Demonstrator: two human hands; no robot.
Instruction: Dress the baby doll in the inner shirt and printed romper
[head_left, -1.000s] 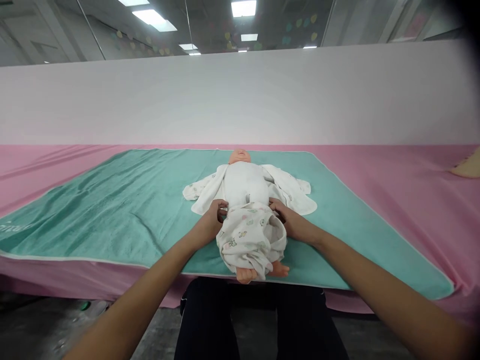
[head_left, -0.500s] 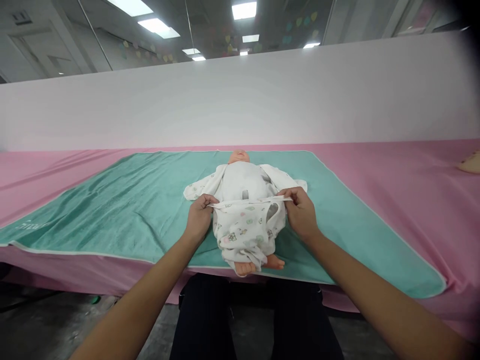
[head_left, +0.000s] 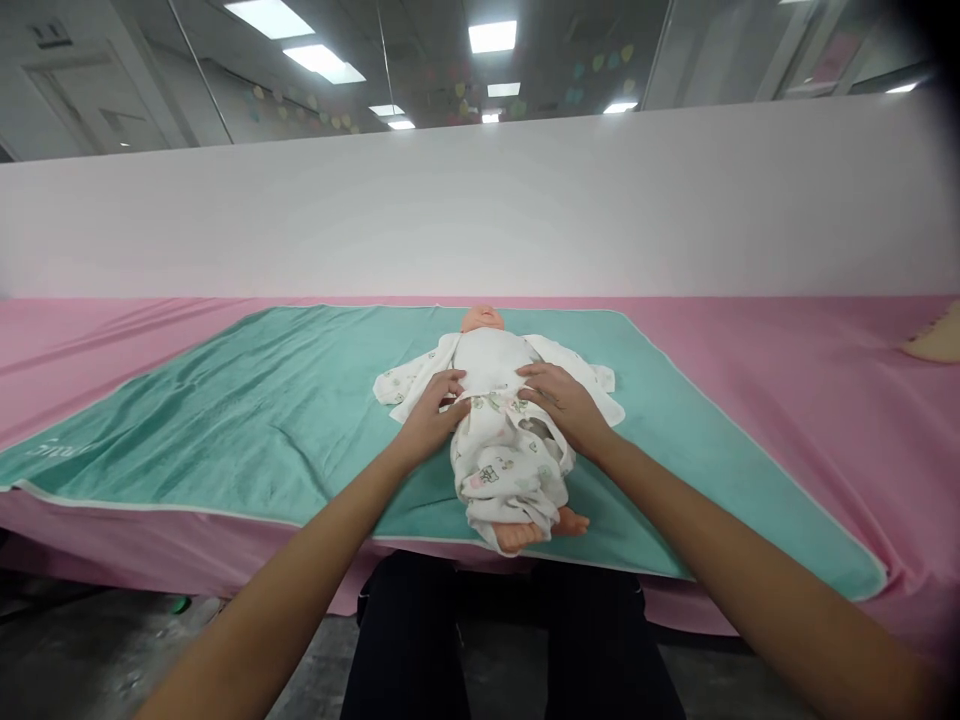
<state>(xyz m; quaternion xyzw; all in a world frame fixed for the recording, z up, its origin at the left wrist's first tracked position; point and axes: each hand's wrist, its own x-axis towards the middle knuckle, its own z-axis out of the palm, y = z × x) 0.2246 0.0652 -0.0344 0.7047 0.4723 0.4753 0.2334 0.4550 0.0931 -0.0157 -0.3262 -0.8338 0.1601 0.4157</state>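
Observation:
A baby doll (head_left: pixel 483 319) lies on its back with its feet toward me. It wears a white top (head_left: pixel 493 358) with patterned sleeves spread to both sides, and white printed pants (head_left: pixel 501 465) on its legs. My left hand (head_left: pixel 433 418) rests at the left side of the waistband, thumb and fingers apart. On the other side, my right hand (head_left: pixel 564 405) lies over the waist with its fingers spread on the cloth. Bare doll feet (head_left: pixel 534 532) stick out below the pants. Part of the waistband is hidden under my fingers.
The doll lies on a green towel (head_left: pixel 315 400) with a pale edge, spread over a pink cloth (head_left: pixel 810 400) covering the table. A white wall panel (head_left: pixel 480 210) stands behind, with glass above it. A beige object (head_left: pixel 936 336) sits at the far right.
My hands have moved inward from the stretched ends of the waistband and now lie on the doll's waist. The waistband has drawn in from its wide, taut line.

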